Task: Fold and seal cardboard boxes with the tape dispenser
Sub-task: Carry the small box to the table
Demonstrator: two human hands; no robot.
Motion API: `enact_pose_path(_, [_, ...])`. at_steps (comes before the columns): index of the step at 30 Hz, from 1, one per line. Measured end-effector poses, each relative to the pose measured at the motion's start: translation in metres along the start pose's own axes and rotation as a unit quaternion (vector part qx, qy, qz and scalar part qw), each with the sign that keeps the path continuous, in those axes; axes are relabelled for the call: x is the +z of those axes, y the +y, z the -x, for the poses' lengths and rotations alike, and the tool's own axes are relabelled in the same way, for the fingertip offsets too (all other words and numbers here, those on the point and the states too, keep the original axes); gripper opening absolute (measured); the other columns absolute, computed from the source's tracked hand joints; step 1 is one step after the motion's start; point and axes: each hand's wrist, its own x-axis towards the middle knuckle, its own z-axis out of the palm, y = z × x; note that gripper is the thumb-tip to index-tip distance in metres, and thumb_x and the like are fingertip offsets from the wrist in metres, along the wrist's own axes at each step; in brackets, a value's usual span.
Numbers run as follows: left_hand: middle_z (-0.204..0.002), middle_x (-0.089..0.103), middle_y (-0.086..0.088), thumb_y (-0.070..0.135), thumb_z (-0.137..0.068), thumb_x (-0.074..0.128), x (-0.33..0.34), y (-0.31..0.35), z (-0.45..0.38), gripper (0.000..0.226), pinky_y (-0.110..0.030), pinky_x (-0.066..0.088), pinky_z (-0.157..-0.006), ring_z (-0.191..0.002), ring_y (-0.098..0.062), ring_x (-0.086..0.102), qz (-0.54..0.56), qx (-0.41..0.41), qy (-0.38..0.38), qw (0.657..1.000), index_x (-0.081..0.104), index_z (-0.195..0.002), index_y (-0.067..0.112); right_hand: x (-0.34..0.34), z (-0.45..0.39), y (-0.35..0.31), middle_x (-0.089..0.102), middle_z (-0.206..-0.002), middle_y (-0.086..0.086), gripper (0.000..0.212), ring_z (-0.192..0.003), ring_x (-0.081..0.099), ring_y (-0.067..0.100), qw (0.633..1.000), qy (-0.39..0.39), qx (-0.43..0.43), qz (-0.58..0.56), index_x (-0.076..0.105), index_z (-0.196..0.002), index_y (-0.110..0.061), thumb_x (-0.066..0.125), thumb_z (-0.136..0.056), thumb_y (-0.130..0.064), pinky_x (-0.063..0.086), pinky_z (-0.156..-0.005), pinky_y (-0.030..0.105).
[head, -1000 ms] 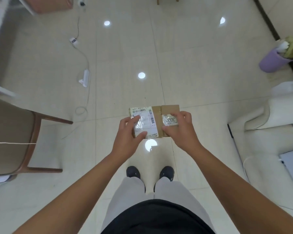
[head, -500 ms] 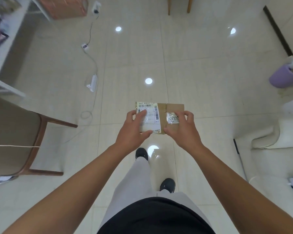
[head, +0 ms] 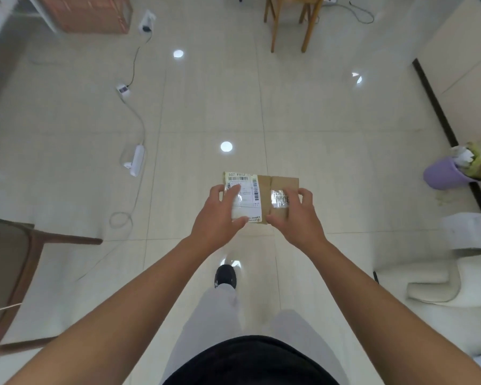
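Observation:
A small brown cardboard box (head: 264,190) with a white shipping label on its left half and clear tape across its top is held out in front of me above the tiled floor. My left hand (head: 220,218) grips its left end, fingers over the label and thumb under the near edge. My right hand (head: 295,218) grips its right end, fingers curled over the far side and thumb at the near edge. No tape dispenser is in view.
A brown chair (head: 14,273) stands at the left, a wooden chair (head: 289,20) at the far middle. A power strip (head: 136,159) and cables lie on the floor at left. A purple bin (head: 444,173) and a white sofa (head: 461,279) are at the right.
I have walked forward with the box in both hands; the far chair and wall have come into view and my left foot has stepped ahead. The grip on the box is unchanged.

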Motion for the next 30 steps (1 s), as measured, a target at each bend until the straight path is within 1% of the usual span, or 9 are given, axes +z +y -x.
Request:
enact_pose_path(3, [-0.154, 0.023, -0.003, 0.037, -0.087, 0.073, -0.023, -0.001, -0.032, 0.078, -0.038, 0.051, -0.094, -0.126, -0.025, 0.049, -0.005, 0.008, 0.005, 1.000, 0.031, -0.152, 0.026, -0.008, -0.030, -0.021, 0.016, -0.156, 0.002, 0.081, -0.118, 0.055, 0.025, 1.000, -0.002, 0.016, -0.011, 0.032, -0.149, -0.024, 0.075, -0.083, -0.041, 0.052, -0.091, 0.044])
enact_pose_path(5, [-0.154, 0.024, -0.002, 0.038, -0.086, 0.073, -0.033, -0.002, -0.053, 0.078, -0.039, 0.050, -0.094, -0.126, -0.025, 0.049, -0.004, 0.011, 0.011, 1.000, 0.032, -0.151, 0.028, -0.012, -0.049, -0.031, 0.016, -0.155, 0.001, 0.081, -0.118, 0.055, 0.026, 1.000, 0.002, 0.004, -0.020, 0.032, -0.149, -0.024, 0.075, -0.083, -0.042, 0.052, -0.092, 0.045])
enact_pose_path(9, [-0.152, 0.026, -0.002, 0.039, -0.086, 0.073, -0.044, 0.002, -0.094, 0.078, -0.040, 0.051, -0.094, -0.126, -0.025, 0.049, -0.002, 0.004, 0.012, 1.000, 0.032, -0.151, 0.029, -0.025, -0.090, -0.042, 0.017, -0.155, 0.002, 0.076, -0.121, 0.052, 0.025, 1.000, 0.008, -0.002, -0.025, 0.032, -0.149, -0.023, 0.071, -0.087, -0.039, 0.051, -0.093, 0.044])
enact_pose_path(13, [-0.152, 0.026, -0.002, 0.038, -0.086, 0.073, -0.045, 0.018, -0.143, 0.078, -0.037, 0.052, -0.091, -0.125, -0.024, 0.050, -0.008, -0.001, 0.015, 1.000, 0.031, -0.151, 0.029, -0.041, -0.140, -0.040, 0.020, -0.153, 0.001, 0.071, -0.123, 0.050, 0.024, 0.999, 0.015, -0.007, -0.039, 0.035, -0.147, -0.024, 0.070, -0.086, -0.037, 0.051, -0.093, 0.043])
enact_pose_path(17, [-0.152, 0.025, -0.001, 0.038, -0.086, 0.073, -0.045, 0.042, -0.201, 0.078, -0.033, 0.048, -0.090, -0.127, -0.023, 0.048, -0.023, -0.011, 0.008, 1.000, 0.030, -0.151, 0.030, -0.061, -0.200, -0.030, 0.023, -0.151, 0.002, 0.069, -0.123, 0.050, 0.024, 0.999, 0.011, -0.016, -0.050, 0.036, -0.145, -0.024, 0.070, -0.086, -0.035, 0.052, -0.088, 0.041])
enact_pose_path(20, [-0.153, 0.024, 0.000, 0.037, -0.088, 0.072, -0.046, 0.067, -0.245, 0.077, -0.030, 0.046, -0.089, -0.127, -0.022, 0.048, -0.033, -0.019, -0.005, 0.999, 0.029, -0.152, 0.029, -0.081, -0.245, -0.022, 0.023, -0.150, 0.003, 0.069, -0.124, 0.049, 0.025, 0.998, 0.006, -0.011, -0.060, 0.036, -0.145, -0.022, 0.071, -0.087, -0.034, 0.052, -0.089, 0.041])
enact_pose_path(24, [-0.154, 0.023, -0.001, 0.042, -0.087, 0.072, -0.053, 0.089, -0.296, 0.078, -0.032, 0.046, -0.094, -0.131, -0.022, 0.046, -0.044, -0.028, -0.001, 0.999, 0.030, -0.152, 0.029, -0.106, -0.297, -0.020, 0.024, -0.149, 0.004, 0.070, -0.123, 0.050, 0.028, 0.997, -0.011, -0.022, -0.069, 0.035, -0.145, -0.022, 0.071, -0.086, -0.034, 0.053, -0.091, 0.046])
enact_pose_path(27, [-0.154, 0.023, -0.001, 0.043, -0.087, 0.072, -0.062, 0.100, -0.322, 0.079, -0.034, 0.047, -0.095, -0.131, -0.022, 0.045, -0.048, -0.043, 0.008, 0.998, 0.030, -0.152, 0.030, -0.123, -0.329, -0.026, 0.026, -0.147, 0.003, 0.071, -0.122, 0.050, 0.027, 0.997, -0.016, -0.031, -0.070, 0.037, -0.143, -0.023, 0.073, -0.083, -0.034, 0.053, -0.088, 0.043])
enact_pose_path(30, [-0.153, 0.024, -0.001, 0.042, -0.086, 0.072, -0.070, 0.107, -0.349, 0.078, -0.036, 0.049, -0.095, -0.130, -0.023, 0.047, -0.053, -0.040, 0.013, 0.998, 0.030, -0.151, 0.030, -0.135, -0.357, -0.032, 0.028, -0.145, 0.001, 0.070, -0.120, 0.051, 0.027, 0.996, -0.009, -0.043, -0.072, 0.040, -0.141, -0.026, 0.073, -0.080, -0.035, 0.053, -0.086, 0.043])
